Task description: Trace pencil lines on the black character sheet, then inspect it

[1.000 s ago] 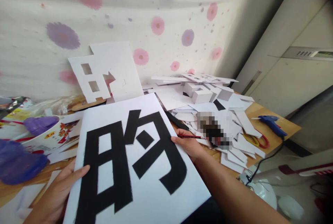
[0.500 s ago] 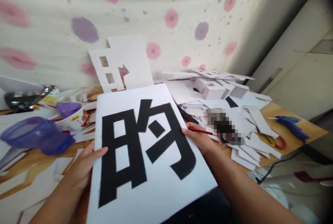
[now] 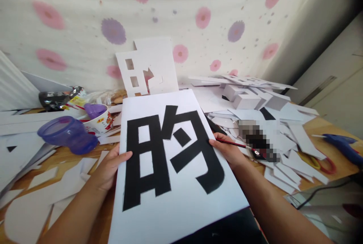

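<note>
A white board (image 3: 155,221) bearing a large black Chinese character (image 3: 159,153) is tilted up in front of me. My left hand (image 3: 112,164) grips its left edge, thumb on the face and fingers hidden behind. On the right edge my right hand (image 3: 225,149) is closed the same way and also holds a thin red paintbrush (image 3: 234,144) pointing right. Behind the board stands a white sheet with cut-out holes (image 3: 157,64), leaning against the patterned curtain. Beneath the board's lower edge a dark surface (image 3: 221,229) shows.
At left are a translucent purple container (image 3: 66,134) and a paper cup (image 3: 99,121) with something purple inside. White offcuts (image 3: 45,202) litter the wooden table. Folded white pieces (image 3: 246,98) lie at right, with scissors (image 3: 326,164) and a blue glue gun (image 3: 343,145) near the edge.
The whole view has shifted, so the table, board and hands appear farther right. Both hands keep their hold on the board, and the brush stays in the right hand.
</note>
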Demonstrator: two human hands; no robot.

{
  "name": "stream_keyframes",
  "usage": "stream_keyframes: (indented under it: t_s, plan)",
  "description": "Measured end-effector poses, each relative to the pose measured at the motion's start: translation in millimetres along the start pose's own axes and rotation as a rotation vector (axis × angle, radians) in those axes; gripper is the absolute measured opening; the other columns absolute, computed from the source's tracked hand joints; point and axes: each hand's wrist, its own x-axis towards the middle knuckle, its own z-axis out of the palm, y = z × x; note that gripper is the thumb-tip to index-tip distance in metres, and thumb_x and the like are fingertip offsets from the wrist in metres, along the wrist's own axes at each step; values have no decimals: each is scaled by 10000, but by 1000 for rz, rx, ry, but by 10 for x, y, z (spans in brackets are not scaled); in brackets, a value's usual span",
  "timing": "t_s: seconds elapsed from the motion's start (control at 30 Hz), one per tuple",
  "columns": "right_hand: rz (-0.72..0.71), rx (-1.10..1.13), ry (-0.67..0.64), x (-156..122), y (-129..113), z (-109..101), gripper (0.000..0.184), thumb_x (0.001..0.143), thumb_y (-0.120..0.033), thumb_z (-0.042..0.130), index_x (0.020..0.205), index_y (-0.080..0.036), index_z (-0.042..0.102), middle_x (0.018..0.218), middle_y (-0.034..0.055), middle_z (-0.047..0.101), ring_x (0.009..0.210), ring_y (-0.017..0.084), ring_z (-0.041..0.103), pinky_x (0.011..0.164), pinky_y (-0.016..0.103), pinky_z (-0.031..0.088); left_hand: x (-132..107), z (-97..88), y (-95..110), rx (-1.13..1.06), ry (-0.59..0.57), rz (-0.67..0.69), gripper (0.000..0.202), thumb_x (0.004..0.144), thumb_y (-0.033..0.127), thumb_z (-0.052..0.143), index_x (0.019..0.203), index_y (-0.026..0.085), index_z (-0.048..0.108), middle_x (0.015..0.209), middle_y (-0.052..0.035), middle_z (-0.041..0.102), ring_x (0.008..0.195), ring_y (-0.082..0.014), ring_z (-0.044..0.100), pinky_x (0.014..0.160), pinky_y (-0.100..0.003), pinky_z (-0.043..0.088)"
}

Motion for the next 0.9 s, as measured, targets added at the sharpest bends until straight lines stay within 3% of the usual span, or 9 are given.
stream_keyframes:
  t_s: [0.37,0.73,0.9]
  plan:
    - [-54,-32,-22,117,90,-127,343,602,-354,840,739,-196,568,705,-8,675,581,155,605,536,267,449,-12,16,36,34,64,-45,556,544,239,861,1046,215,623,882,-67,760,653,-282,715,588,-334,601]
    - [-18,-21,28,49,22,-44,335,569,-341,842,737,-196,591,697,-16,666,581,143,587,554,266,444,12,15,32,36,112,-85,792,454,244,888,1186,232,585,892,-76,760,679,-324,715,559,-347,607]
    - [-51,-29,59,-9,7,41,285,615,-341,805,765,-212,599,700,-14,658,610,159,592,580,280,466,27,-16,28,59,110,-89,674,447,242,894,1068,230,631,879,-68,761,688,-322,717,568,-337,608]
